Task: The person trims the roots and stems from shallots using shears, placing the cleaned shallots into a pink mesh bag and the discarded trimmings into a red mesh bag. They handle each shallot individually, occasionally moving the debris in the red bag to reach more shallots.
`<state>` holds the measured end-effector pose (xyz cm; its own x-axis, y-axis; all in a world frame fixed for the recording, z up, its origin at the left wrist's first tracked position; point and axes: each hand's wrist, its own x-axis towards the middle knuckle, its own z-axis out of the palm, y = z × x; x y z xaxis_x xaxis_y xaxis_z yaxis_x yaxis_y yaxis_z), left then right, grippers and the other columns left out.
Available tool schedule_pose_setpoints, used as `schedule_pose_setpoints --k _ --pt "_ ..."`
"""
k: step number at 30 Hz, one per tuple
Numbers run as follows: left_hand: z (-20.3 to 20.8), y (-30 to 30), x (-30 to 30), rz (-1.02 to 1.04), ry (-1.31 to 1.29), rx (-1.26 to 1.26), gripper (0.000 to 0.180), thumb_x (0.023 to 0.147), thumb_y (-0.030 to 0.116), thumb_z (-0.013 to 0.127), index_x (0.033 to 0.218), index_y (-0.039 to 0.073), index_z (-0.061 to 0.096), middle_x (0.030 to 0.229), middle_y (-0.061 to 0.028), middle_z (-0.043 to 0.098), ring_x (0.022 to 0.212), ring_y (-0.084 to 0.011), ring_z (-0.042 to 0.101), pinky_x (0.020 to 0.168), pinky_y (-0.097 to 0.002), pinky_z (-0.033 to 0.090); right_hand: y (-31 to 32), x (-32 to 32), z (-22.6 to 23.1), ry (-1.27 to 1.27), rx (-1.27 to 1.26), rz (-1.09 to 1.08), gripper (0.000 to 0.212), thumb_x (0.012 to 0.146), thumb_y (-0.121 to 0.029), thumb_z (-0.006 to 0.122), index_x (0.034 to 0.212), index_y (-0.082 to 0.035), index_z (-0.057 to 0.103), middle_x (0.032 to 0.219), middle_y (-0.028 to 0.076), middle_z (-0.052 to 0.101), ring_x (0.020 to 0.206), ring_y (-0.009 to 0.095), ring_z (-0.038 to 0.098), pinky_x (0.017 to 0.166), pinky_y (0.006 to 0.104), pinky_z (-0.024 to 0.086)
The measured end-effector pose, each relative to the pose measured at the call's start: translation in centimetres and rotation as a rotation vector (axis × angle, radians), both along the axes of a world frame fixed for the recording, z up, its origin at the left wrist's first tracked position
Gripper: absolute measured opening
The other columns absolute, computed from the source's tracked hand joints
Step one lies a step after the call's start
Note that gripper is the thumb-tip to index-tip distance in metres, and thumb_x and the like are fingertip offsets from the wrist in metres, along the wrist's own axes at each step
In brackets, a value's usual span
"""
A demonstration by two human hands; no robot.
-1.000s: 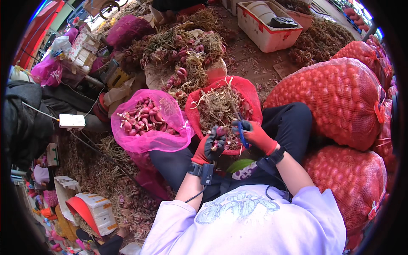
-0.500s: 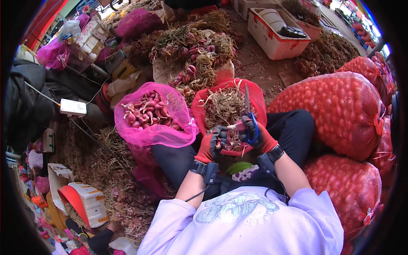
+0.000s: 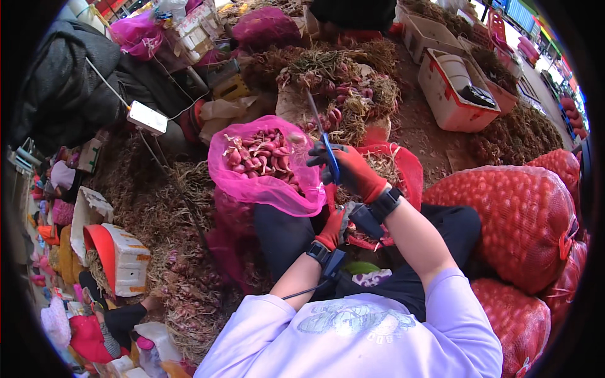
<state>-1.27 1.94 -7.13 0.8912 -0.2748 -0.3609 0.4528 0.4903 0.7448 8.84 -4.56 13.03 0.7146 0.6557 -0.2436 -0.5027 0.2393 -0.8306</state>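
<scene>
The right hand (image 3: 354,171), in a red rubber-coated glove, has its fingers curled around blue-handled scissors (image 3: 321,135), blades pointing toward 12 o'clock over the pink mesh bag of glossy red shallots (image 3: 265,162). Best to keep the blades aimed away from the bag's thin netting. The left hand (image 3: 333,228), at 6 o'clock of it, is mostly hidden; its fingers cannot be told. Dry, stringy trimmings fill the red basket (image 3: 403,165).

A pink mesh sack (image 3: 265,165) of shallots sits open at centre. Bulging red net sacks (image 3: 510,217) stack up at three to four o'clock. A white rectangular screen device (image 3: 147,118) lies at ten o'clock; a white-and-red crate (image 3: 449,94) stands at one o'clock.
</scene>
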Motion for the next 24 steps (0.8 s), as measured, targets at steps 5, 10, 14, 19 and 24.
schedule_pose_setpoints --k 5,10,14,19,24 --pt "2.5 -1.0 0.9 0.227 0.047 -0.495 0.038 0.094 0.031 0.044 0.115 0.000 0.043 0.099 -0.0103 0.057 0.080 -0.0169 0.057 0.067 -0.0261 0.048 -4.1 -1.0 -4.2 -0.390 -0.329 -0.159 0.018 0.083 -0.020 0.061 0.089 -0.003 0.060 0.073 0.000 0.060 0.056 0.005 0.049 0.050 0.0208 0.039" --pt "4.6 -2.2 1.2 0.321 -0.026 -0.446 0.042 0.095 0.034 0.041 0.121 0.001 0.038 0.112 -0.0134 0.056 0.093 -0.0198 0.059 0.076 -0.0278 0.049 -10.3 -6.4 -8.0 -0.384 -0.483 -0.290 0.017 0.082 -0.017 0.060 0.090 -0.002 0.064 0.068 -0.002 0.057 0.057 0.002 0.048 0.050 0.0194 0.039" --pt "5.8 -3.9 0.3 0.316 -0.070 -0.447 0.046 0.095 0.037 0.038 0.125 0.002 0.036 0.118 -0.0135 0.052 0.104 -0.0194 0.054 0.080 -0.0263 0.047 -10.8 -9.8 -10.9 -0.367 -0.383 -0.323 0.019 0.081 -0.015 0.062 0.095 -0.002 0.063 0.073 0.000 0.061 0.056 0.004 0.052 0.051 0.0190 0.042" --pt "6.3 -3.3 0.3 0.206 0.018 -0.528 0.046 0.095 0.040 0.033 0.127 0.007 0.037 0.123 -0.0126 0.048 0.100 -0.0214 0.055 0.084 -0.0331 0.049 -11.1 -10.2 -12.0 0.081 -0.215 -0.332 0.023 0.076 -0.015 0.067 0.095 -0.005 0.062 0.072 -0.001 0.060 0.058 0.005 0.054 0.050 0.0205 0.043" --pt "5.8 -3.7 0.5 0.037 -0.116 -0.016 0.032 0.094 0.023 0.046 0.120 0.005 0.045 0.115 -0.0111 0.055 0.095 -0.0170 0.058 0.079 -0.0306 0.051 -13.0 -10.0 -12.3 0.005 -0.167 -0.390 0.024 0.077 -0.013 0.066 0.098 -0.003 0.060 0.078 0.002 0.063 0.058 0.006 0.056 0.051 0.0201 0.044"
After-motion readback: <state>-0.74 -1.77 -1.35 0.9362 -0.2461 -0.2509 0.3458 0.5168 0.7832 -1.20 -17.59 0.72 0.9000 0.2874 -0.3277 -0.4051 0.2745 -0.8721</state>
